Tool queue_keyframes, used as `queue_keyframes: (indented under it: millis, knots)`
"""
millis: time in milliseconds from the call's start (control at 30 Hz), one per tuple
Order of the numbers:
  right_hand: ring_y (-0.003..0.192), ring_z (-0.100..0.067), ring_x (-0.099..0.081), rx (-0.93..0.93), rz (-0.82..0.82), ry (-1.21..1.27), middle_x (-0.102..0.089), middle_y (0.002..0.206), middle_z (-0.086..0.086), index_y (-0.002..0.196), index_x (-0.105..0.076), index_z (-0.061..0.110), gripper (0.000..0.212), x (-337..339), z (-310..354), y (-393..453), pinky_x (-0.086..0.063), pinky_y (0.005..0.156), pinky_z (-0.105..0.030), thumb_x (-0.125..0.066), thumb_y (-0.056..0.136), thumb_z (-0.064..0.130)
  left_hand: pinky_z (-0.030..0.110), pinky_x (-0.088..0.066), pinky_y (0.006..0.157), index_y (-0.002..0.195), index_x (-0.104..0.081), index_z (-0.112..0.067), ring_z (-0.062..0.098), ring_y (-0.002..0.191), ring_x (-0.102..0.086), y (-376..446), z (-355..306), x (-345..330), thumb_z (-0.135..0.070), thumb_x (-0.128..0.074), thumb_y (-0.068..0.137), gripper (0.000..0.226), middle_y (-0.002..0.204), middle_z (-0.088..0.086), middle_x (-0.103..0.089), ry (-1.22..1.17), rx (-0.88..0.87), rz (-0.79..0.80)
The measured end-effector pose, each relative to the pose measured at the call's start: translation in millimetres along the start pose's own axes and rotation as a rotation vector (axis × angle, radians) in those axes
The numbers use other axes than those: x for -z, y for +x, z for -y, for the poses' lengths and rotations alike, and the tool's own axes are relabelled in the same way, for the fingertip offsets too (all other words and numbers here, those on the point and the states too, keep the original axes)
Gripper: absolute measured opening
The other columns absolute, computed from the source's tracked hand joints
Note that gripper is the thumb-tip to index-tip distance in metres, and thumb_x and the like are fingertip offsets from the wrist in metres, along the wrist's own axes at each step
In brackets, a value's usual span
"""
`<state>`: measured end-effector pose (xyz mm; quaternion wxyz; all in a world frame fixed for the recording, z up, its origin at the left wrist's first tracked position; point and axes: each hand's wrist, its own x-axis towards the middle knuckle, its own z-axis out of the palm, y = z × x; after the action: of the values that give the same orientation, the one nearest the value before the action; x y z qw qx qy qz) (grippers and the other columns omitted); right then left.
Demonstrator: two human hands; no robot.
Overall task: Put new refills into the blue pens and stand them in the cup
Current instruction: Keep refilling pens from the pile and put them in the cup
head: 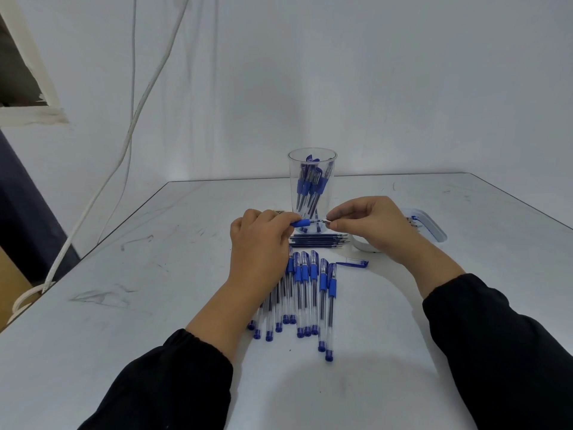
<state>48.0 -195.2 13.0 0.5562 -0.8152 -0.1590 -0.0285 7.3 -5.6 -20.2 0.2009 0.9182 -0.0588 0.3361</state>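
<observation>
Even bright light, wide-angle edge distortion

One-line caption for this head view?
Both hands, left hand and right hand, hold a blue pen before the clear cup of pens; more pens lie on the table.

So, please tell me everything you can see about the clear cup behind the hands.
The clear plastic cup is tall, see-through, and slightly wider at its open rim. It stands upright on the white table, toward the far edge, directly behind both hands, which hide its base. Inside it several blue pens lean against each other and the wall; their count is unclear. Neither hand appears to touch it.
</observation>
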Motion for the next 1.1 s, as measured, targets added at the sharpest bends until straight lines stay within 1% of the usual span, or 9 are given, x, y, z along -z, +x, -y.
queue_keyframes:
  millis: [67, 167, 300, 400, 567, 733, 800, 900, 1100]
  knots:
    - [0.084, -0.012, -0.070, 0.000, 0.004, 0.001, -0.075, 0.084, -0.004, 0.083, -0.075, 0.019, 0.012, -0.6, 0.0, 0.2, -0.050, 0.077, -0.017, -0.078, 0.077, 0.009, 0.033, -0.023, 0.090, 0.119, -0.063, -0.028, 0.021, 0.104, -0.046, 0.2, -0.1, 0.6, -0.018, -0.051, 0.094, 0.029, 0.104, -0.004, -0.066, -0.005, 0.002, 0.002]
    - [0.087, -0.008, -0.068, 0.010, -0.012, -0.011, -0.075, 0.083, 0.003, 0.081, -0.075, 0.024, 0.012, -1.2, -0.7, 1.4, -0.049, 0.082, -0.019, -0.077, 0.078, 0.012, 0.034, -0.023, 0.090, 0.119, -0.063, -0.028, 0.021, 0.105, -0.046, 0.4, -0.3, 0.7, -0.018, -0.052, 0.094, 0.029, 0.105, -0.004, -0.066, 0.003, -0.004, 0.003]
    - [0.088, -0.009, -0.068, 0.019, 0.008, -0.011, -0.075, 0.086, 0.001, 0.084, -0.075, 0.022, 0.011, -1.6, -1.4, 1.3, -0.050, 0.084, -0.021, -0.076, 0.080, 0.011, 0.036, -0.026, 0.090, 0.116, -0.065, -0.028, 0.021, 0.101, -0.047, 0.1, -0.7, -1.6, -0.014, -0.055, 0.092, 0.029, 0.101, -0.004, -0.066, -0.012, -0.034, -0.001]
    - [0.084, -0.007, -0.068, 0.027, 0.034, -0.005, -0.075, 0.084, 0.003, 0.085, -0.076, 0.020, 0.011, -3.4, -1.3, 0.8, -0.050, 0.081, -0.020, -0.075, 0.080, 0.011, 0.035, -0.025, 0.088, 0.114, -0.065, -0.028, 0.021, 0.100, -0.048, -0.3, -0.8, -2.5, -0.014, -0.055, 0.092, 0.028, 0.099, -0.005, -0.066, -0.019, -0.048, -0.005]
    - [0.070, 0.007, -0.061, 0.035, 0.072, -0.042, -0.071, 0.076, 0.009, 0.087, -0.073, 0.022, 0.007, -4.9, -2.0, 1.4, -0.042, 0.077, -0.018, -0.067, 0.088, 0.018, 0.036, -0.026, 0.087, 0.113, -0.066, -0.027, 0.022, 0.099, -0.049, 0.0, 0.0, -3.1, -0.013, -0.057, 0.091, 0.027, 0.098, -0.004, -0.067, -0.019, -0.063, -0.015]
    - [0.081, -0.004, -0.063, 0.039, 0.077, -0.127, -0.070, 0.079, 0.009, 0.090, -0.071, 0.022, 0.007, -8.1, -4.1, 2.5, -0.047, 0.087, -0.027, -0.064, 0.091, 0.022, 0.035, -0.026, 0.088, 0.115, -0.065, -0.027, 0.020, 0.100, -0.048, 0.2, -0.2, -2.9, -0.016, -0.055, 0.093, 0.028, 0.100, -0.004, -0.066, 0.001, -0.056, -0.002]
    - [0.076, -0.006, -0.064, 0.047, 0.069, -0.102, -0.070, 0.077, 0.006, 0.087, -0.070, 0.024, 0.004, -8.2, -3.3, 2.3, -0.052, 0.081, -0.027, -0.071, 0.085, 0.021, 0.035, -0.025, 0.088, 0.116, -0.064, -0.028, 0.020, 0.101, -0.047, 0.1, -0.1, -2.5, -0.017, -0.054, 0.093, 0.028, 0.100, -0.004, -0.066, 0.001, -0.054, 0.001]
    - [0.062, 0.003, -0.059, 0.084, 0.037, -0.106, -0.067, 0.069, 0.010, 0.082, -0.070, 0.026, 0.011, -7.6, -3.4, 2.5, -0.050, 0.070, -0.020, -0.077, 0.079, 0.017, 0.034, -0.025, 0.088, 0.118, -0.063, -0.028, 0.019, 0.102, -0.046, -0.1, -0.2, -2.1, -0.018, -0.052, 0.094, 0.028, 0.102, -0.005, -0.065, -0.002, -0.051, 0.008]
    - [0.058, 0.007, -0.054, 0.115, -0.008, -0.129, -0.061, 0.059, 0.024, 0.078, -0.069, 0.030, 0.016, -7.7, -3.8, 3.5, -0.042, 0.061, -0.010, -0.078, 0.078, 0.016, 0.035, -0.026, 0.090, 0.121, -0.061, -0.027, 0.019, 0.103, -0.046, 0.6, -1.3, -1.7, -0.020, -0.049, 0.096, 0.029, 0.104, -0.004, -0.065, -0.004, -0.052, 0.021]
